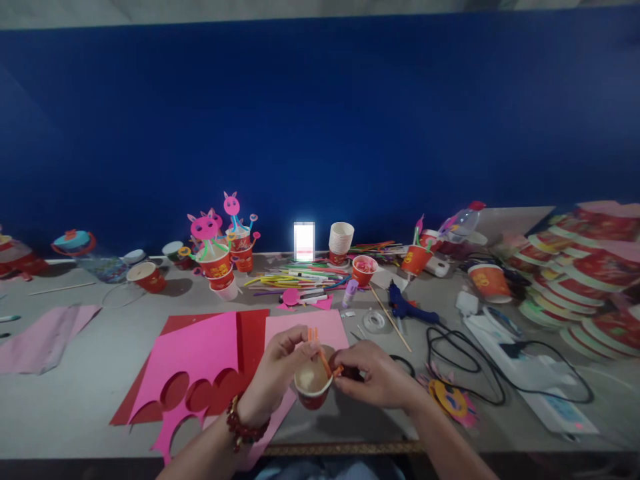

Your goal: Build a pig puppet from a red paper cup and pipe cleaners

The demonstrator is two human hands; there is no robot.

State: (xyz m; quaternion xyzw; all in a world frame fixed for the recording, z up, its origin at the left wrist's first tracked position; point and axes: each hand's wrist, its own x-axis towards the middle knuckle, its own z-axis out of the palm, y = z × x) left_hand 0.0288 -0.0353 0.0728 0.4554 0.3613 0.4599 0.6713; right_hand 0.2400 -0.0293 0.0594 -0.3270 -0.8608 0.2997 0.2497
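A red and white paper cup (pixel 313 397) stands open end up near the table's front edge, between my hands. An orange pipe cleaner (pixel 324 363) runs across its mouth and bends over the right side of the rim. My left hand (pixel 283 373), with a beaded bracelet on the wrist, pinches the upper part of the pipe cleaner at the cup's back left. My right hand (pixel 373 375) has its fingers closed on the pipe cleaner's other end, just outside the right rim. Pink sheets (pixel 305 327) lie behind and left of the cup.
Pink and red paper (pixel 210 340) lies left. Behind are colored pipe cleaners (pixel 300 277), decorated cups (pixel 215 267) and stacked white cups (pixel 341 237). To the right are a blue glue gun (pixel 407 307), black cables (pixel 463 353), a power strip (pixel 530 380) and many stacked red cups (pixel 585 267).
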